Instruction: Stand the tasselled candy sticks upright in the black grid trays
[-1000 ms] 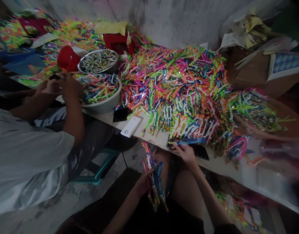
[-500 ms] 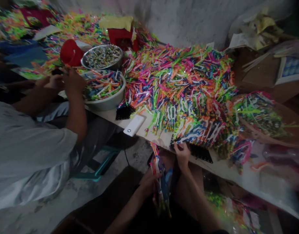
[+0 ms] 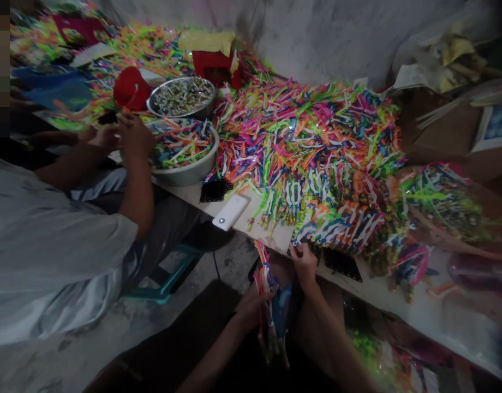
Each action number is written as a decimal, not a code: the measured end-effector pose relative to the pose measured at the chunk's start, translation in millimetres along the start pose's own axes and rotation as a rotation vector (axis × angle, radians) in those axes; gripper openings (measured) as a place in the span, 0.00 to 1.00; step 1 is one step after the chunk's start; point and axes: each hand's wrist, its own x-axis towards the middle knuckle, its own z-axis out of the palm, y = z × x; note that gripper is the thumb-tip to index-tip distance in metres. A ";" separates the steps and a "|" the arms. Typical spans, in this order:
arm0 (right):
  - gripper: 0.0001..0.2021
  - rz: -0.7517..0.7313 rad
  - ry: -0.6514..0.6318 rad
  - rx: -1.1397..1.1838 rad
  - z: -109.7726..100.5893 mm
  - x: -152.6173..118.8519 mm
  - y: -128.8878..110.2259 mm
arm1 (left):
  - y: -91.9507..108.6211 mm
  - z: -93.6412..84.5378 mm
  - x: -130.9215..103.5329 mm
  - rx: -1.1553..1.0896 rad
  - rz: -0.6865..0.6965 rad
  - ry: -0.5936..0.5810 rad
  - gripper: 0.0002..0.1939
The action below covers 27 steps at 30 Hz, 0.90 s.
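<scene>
My left hand [image 3: 256, 301] is closed around a bunch of colourful strip toys [image 3: 271, 289] above my lap. Pink, white, orange and blue strips stick up from the bunch, and its yellowish ends hang down. At the table's front edge, my right hand [image 3: 305, 263] has thumb and fingers brought together. Its fingertips are at the left end of a row of similar strip toys [image 3: 341, 224]; what they pinch, if anything, is too small to make out. A black perforated mat [image 3: 341, 264] lies partly under that row.
A big heap of strips [image 3: 308, 123] covers the table behind the row. Left of it are a white phone-like device [image 3: 230, 213], a light basin [image 3: 187, 173] and a metal bowl [image 3: 181, 98]. A co-worker in a grey shirt [image 3: 63, 240] sits at left. Cardboard boxes [image 3: 443, 128] stand right.
The view has shifted slightly, so the scene sits a little further right. My left hand still holds its bunch; my right hand stays by the row's edge, its fingers drawn closer together.
</scene>
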 end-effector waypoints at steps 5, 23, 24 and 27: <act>0.17 -0.018 -0.046 -0.009 2.2 2.2 1.4 | 0.1 1.3 0.7 -0.013 -0.001 -0.010 0.23; 0.18 0.176 -0.078 0.338 -14.9 -9.5 -10.2 | 0.4 -7.6 -0.9 -0.042 -0.068 0.047 0.18; 0.18 0.180 -0.071 0.359 -17.9 -11.3 -10.4 | 0.6 -7.7 0.0 -0.048 -0.082 0.052 0.16; 0.16 0.182 -0.065 0.369 -28.7 -15.9 -9.7 | 1.5 -7.3 1.9 -0.061 -0.114 0.061 0.11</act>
